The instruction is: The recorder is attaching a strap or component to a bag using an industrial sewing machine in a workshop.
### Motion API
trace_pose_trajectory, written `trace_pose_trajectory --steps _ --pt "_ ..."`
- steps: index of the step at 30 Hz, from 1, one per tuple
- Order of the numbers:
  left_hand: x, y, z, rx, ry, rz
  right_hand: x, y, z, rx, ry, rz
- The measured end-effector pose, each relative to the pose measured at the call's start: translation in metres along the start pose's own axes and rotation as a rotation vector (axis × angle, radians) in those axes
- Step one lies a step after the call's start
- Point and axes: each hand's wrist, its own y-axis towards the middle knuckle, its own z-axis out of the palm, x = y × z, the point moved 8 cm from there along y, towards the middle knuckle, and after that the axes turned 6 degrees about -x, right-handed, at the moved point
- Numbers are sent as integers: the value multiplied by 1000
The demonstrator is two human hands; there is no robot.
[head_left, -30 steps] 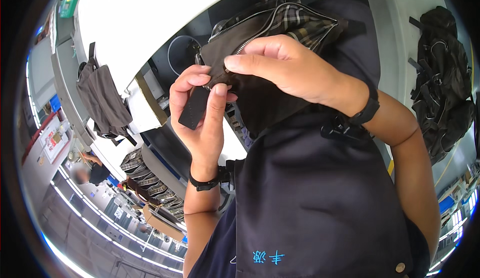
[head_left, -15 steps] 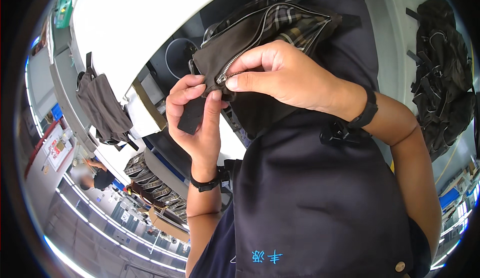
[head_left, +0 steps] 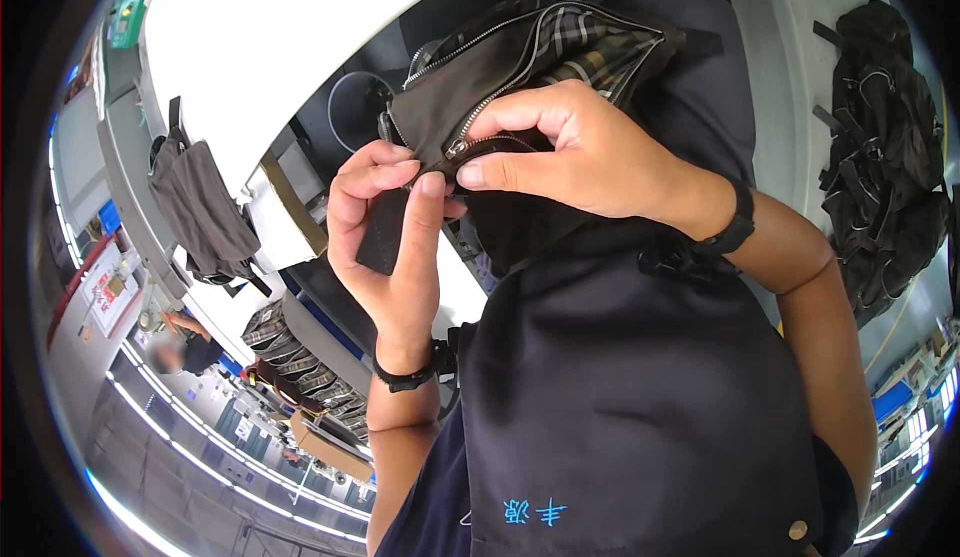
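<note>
Left hand: the left hand [head_left: 392, 297] is pinched narrow, thumb against fingertips, on the near-left corner of the bag.
Right hand: the right hand [head_left: 610, 162] has thumb and forefinger closed on the bag's zip edge; whether they grip the slider cannot be told.
Bag: the dark brown bag [head_left: 435, 117] is held before the apron [head_left: 640, 377], its mouth gaping to show plaid lining [head_left: 588, 54].
Slider: the metal slider [head_left: 457, 148] sits at the bag's near-left corner, between the two hands; a firm left pinch there should steady the cloth.
Zip: the curved zip [head_left: 520, 69] would likely handle best with its two edges level and lining clear of the teeth.
Tab: a dark tab [head_left: 376, 242] hangs from the bag's corner inside the left hand; better folded away from the slider.
Worktop: the white worktop [head_left: 250, 32] curves beyond and left of the bag.
Second bag: another brown bag [head_left: 205, 207] lies well left of the bag.
Pile: dark bags [head_left: 885, 157] are heaped well to its right.
Room: plaid pieces [head_left: 300, 367] stand in a row left of and nearer than the bag; farther left, a co-worker [head_left: 195, 349].
</note>
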Motion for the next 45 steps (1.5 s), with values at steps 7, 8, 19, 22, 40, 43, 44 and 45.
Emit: trace_pose_trajectory --steps 7,8,19,22,40,43,44,45 --pt "-14 3 3 236 -68 42 -9 1 -5 14 92 130" --pt "-11 6 -2 242 -105 -68 -9 1 -7 12 37 133" --pt "-2 38 6 588 140 -685 -1 1 0 88 -29 91" --pt "-1 36 20 647 90 -689 1 -5 -3 58 -24 134" --pt "27 17 29 613 -212 -902 5 -13 -9 116 -39 121" --pt "27 18 30 604 -260 -856 3 -14 -11 128 -20 150" --pt "26 20 29 595 -229 -807 4 -14 -12 119 -20 131" --pt "25 22 29 585 -199 -756 3 -13 -12 121 -20 131"
